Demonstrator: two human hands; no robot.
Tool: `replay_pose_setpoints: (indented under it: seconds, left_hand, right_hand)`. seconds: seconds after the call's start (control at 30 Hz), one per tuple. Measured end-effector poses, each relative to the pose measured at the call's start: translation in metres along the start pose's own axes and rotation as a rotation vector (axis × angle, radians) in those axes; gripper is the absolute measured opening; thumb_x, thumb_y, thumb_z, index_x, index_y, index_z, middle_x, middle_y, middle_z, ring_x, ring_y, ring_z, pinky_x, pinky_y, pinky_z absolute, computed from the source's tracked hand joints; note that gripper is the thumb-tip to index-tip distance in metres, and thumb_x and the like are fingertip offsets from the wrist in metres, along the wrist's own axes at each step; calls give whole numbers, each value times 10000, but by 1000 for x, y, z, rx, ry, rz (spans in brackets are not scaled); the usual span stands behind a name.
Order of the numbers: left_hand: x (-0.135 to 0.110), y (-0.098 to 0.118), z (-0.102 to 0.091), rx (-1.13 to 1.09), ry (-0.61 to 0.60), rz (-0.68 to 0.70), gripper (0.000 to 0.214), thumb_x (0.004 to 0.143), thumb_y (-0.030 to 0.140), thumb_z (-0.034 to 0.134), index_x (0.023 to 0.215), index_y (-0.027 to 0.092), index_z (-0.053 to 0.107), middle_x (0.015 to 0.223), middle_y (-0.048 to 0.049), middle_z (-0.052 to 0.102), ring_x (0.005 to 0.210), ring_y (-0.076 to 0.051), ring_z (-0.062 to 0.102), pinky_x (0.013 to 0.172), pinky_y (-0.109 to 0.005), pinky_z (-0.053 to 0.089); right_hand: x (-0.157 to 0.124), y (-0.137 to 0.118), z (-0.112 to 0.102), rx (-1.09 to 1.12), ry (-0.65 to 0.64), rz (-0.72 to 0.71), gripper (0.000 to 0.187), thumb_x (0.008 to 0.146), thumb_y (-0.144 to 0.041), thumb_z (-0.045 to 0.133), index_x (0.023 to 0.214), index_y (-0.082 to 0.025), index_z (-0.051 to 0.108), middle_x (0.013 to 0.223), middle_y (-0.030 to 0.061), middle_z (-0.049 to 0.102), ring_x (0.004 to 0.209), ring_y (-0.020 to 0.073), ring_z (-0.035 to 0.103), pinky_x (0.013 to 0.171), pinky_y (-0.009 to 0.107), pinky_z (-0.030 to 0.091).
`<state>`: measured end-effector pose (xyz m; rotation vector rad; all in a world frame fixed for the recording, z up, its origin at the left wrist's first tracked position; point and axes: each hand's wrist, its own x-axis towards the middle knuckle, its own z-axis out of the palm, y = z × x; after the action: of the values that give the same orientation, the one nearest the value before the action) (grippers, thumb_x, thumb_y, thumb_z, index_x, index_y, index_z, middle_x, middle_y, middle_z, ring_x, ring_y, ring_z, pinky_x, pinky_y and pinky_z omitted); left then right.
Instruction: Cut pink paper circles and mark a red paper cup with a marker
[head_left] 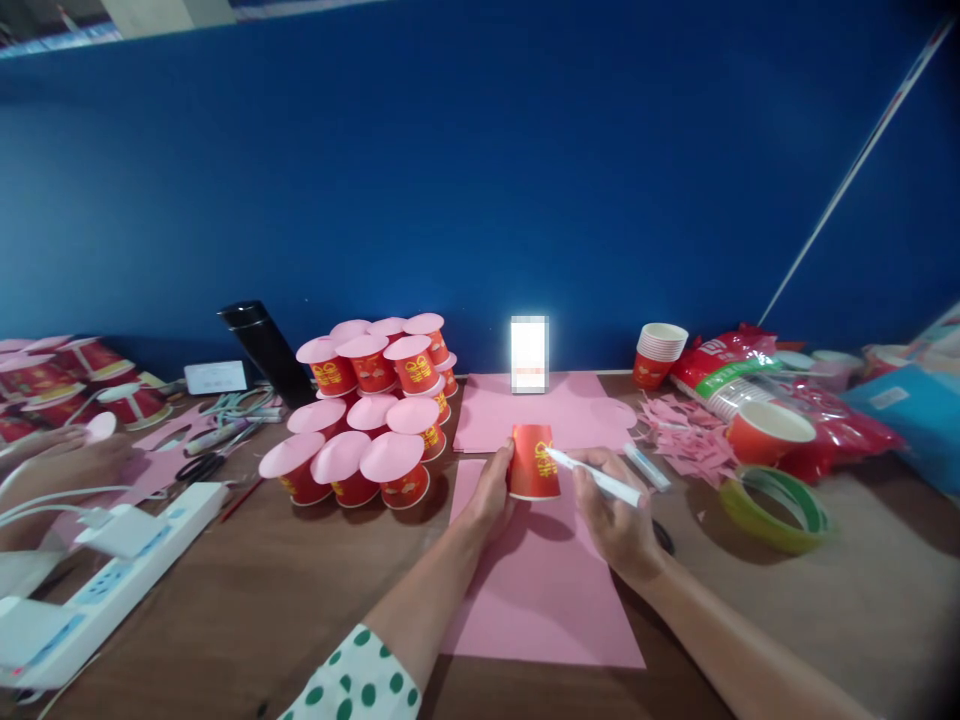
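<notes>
A red paper cup (533,462) with yellow print stands upside down on a pink paper sheet (544,590). My left hand (491,492) grips the cup's left side. My right hand (613,510) holds a white pen (596,477), its tip touching the cup's base edge on the right. A second pink sheet (540,410) lies behind the cup.
A stacked pile of red cups with pink paper lids (367,410) stands to the left. Scissors (201,466), a black flask (266,352), a white power strip (97,585) and another person's hand (67,465) lie at left. Tape roll (776,508), pink scraps (686,435), stacked cups (658,355) sit right.
</notes>
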<state>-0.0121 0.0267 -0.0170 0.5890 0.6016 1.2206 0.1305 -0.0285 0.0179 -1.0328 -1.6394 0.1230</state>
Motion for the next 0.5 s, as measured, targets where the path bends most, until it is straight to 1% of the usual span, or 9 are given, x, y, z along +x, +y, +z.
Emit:
replay_pose_setpoints:
  seconds: [0.13,0.33,0.5]
  left_hand:
    - [0,0,0,0,-5,0,378,745,460,685,909,120,668,921,-109,712,1033,-270,625,978,-379,441]
    - [-1,2,2,-28,-37,-12,391,747,454,687,956,123,673,953,-106,708,1033,-265,627,973,-383,450]
    - [1,1,0,-21,-8,-13,400,731,476,700,915,123,666,961,-109,703,1035,-264,622,975,-382,446]
  right_hand:
    - [1,-3,0,-4,8,-3,112,931,-212,467,950,-192,575,812,54,645,706,173,623,650,304,508]
    - [3,-7,-1,-15,-7,-7,109,932,-207,456,916,-199,564,774,45,644,666,166,623,620,301,512]
    - [2,-7,-2,-19,-15,-3,102,931,-222,457,912,-202,554,773,48,643,661,171,625,573,297,498]
